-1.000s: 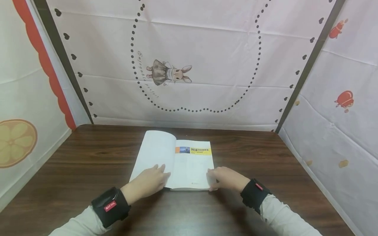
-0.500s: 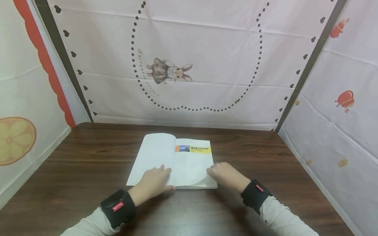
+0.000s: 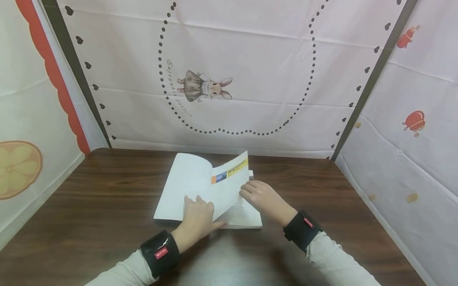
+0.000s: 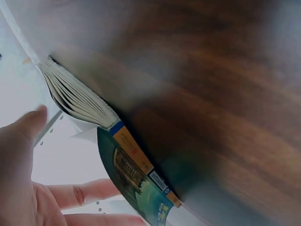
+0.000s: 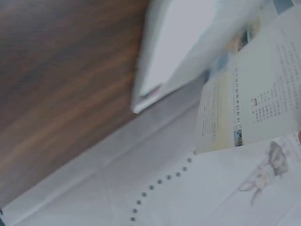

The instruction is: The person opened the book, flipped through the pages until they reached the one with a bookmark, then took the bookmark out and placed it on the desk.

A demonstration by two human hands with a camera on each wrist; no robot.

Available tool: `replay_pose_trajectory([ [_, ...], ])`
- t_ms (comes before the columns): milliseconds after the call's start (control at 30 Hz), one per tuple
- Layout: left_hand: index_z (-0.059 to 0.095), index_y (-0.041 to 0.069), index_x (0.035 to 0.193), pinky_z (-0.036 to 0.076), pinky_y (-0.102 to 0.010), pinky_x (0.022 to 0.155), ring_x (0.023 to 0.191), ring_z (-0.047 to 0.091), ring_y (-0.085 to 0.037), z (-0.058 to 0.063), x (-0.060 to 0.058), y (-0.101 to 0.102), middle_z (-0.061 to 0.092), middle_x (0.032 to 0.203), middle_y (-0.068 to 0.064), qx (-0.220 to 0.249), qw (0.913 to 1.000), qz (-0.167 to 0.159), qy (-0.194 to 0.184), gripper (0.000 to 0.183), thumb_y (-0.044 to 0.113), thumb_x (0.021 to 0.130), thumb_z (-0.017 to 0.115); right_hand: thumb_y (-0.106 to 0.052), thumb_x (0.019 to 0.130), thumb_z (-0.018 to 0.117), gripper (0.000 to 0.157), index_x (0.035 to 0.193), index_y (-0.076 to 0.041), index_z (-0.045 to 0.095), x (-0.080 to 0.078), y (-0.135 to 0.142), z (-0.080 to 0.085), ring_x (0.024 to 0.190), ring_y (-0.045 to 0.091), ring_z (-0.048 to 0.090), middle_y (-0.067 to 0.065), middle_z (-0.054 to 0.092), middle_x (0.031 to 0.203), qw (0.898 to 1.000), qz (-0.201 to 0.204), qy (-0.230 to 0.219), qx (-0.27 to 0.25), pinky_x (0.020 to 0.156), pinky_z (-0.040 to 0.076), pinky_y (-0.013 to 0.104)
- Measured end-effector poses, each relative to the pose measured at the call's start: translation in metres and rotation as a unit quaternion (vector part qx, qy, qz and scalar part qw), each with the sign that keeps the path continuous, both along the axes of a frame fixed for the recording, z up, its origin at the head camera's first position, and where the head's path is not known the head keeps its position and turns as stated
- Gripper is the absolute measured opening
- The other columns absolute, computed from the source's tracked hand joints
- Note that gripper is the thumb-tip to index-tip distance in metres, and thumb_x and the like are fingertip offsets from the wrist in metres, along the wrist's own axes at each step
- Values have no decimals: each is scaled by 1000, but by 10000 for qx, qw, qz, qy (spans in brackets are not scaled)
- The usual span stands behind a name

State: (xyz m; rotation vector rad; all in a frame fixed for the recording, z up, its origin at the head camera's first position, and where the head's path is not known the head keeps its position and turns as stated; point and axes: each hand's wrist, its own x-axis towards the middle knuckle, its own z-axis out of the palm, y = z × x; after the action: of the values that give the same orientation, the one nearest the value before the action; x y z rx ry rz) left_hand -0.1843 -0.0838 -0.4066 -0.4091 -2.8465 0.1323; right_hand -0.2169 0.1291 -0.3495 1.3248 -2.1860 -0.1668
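An open paperback book point(image 3: 187, 178) lies on the table. My left hand point(image 3: 196, 216) rests on its blank left side with fingers extended, the thumb pointing right across the lower edge near the spine. In the left wrist view the book's green picture cover point(image 4: 127, 169) and orange spine point(image 4: 134, 150) show, with the fingers point(image 4: 87, 192) behind the cover. My right hand point(image 3: 264, 200) pinches the outer edge of a page point(image 3: 229, 190) with a yellow and blue banner, raised and bent toward the left. Printed text shows on the page's other side point(image 5: 256, 89) in the right wrist view.
The brown wooden table point(image 3: 89, 222) extends around the book. White printed cloth walls stand behind point(image 3: 250, 71), at the left point(image 3: 28, 95) and at the right point(image 3: 422, 159).
My right hand has taken hold of the page's outer edge and lifted it up and leftward, uncovering the printed page below. My left hand has slid a little right along the lower edge.
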Motion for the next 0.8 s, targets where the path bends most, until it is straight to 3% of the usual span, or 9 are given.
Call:
replay_pose_trajectory([
  [100, 67, 1, 83, 43, -64, 88, 94, 67, -40, 0, -1, 0, 71, 92, -24, -66, 9996, -72, 270, 56, 57, 74, 69, -8, 70, 81, 30, 97, -8, 68, -3, -6, 4, 93, 14, 66, 2, 71, 96, 9998, 122, 150, -93, 89, 53, 27],
  [200, 66, 2, 83, 40, -67, 90, 94, 67, -39, 0, -2, -1, 71, 90, -23, 24, 9995, -135, 291, 41, 42, 75, 74, -8, 70, 81, 29, 96, -8, 69, -4, -9, 6, 93, 14, 66, 2, 72, 95, 9993, 203, 207, -218, 88, 53, 27],
  [367, 66, 3, 85, 33, -71, 95, 88, 67, -38, 5, -1, -8, 70, 83, -21, 560, 9983, -2, -174, 30, 33, 79, 69, -14, 71, 81, 40, 108, -5, 67, -3, -9, 3, 99, 19, 66, 7, 70, 104, 9948, 96, 93, -1010, 86, 54, 29],
  [467, 63, 4, 70, 32, -70, 96, 77, 67, -35, 16, 0, -18, 66, 69, -15, 1304, 9902, 234, -444, 32, 33, 84, 63, -19, 74, 79, 49, 116, -2, 61, -4, -4, -4, 105, 22, 63, 10, 67, 110, 9858, -364, -499, -1563, 87, 54, 31],
  [567, 59, 4, 59, 44, -58, 86, 61, 61, -27, 30, -3, -32, 59, 56, -9, 2242, 9727, 425, -434, 41, 32, 89, 59, -26, 77, 76, 54, 122, 0, 57, -5, 3, -12, 111, 26, 60, 13, 64, 117, 9699, -1163, -1563, -1459, 91, 52, 36],
  [667, 63, 0, 68, 46, -36, 63, 52, 51, -17, 39, -5, -47, 59, 56, -8, 3176, 9466, 462, -310, 35, 27, 89, 60, -33, 78, 74, 61, 125, 1, 56, -5, 8, -21, 116, 30, 58, 17, 61, 124, 9430, -1825, -2640, -876, 96, 49, 41],
  [767, 67, -4, 82, 37, -26, 49, 52, 48, -15, 42, -6, -59, 64, 63, -12, 3855, 9211, 499, -226, 27, 21, 89, 61, -38, 77, 74, 68, 127, 3, 54, -4, 11, -31, 117, 32, 58, 20, 60, 126, 9209, -2020, -3292, -518, 97, 47, 43],
  [800, 68, -5, 86, 46, -30, 55, 54, 50, -16, 42, -5, -62, 65, 65, -13, 3935, 9178, 511, -163, 25, 19, 88, 62, -38, 76, 75, 70, 127, 3, 54, -4, 11, -34, 116, 32, 58, 20, 59, 126, 9181, -1988, -3396, -484, 97, 48, 43],
])
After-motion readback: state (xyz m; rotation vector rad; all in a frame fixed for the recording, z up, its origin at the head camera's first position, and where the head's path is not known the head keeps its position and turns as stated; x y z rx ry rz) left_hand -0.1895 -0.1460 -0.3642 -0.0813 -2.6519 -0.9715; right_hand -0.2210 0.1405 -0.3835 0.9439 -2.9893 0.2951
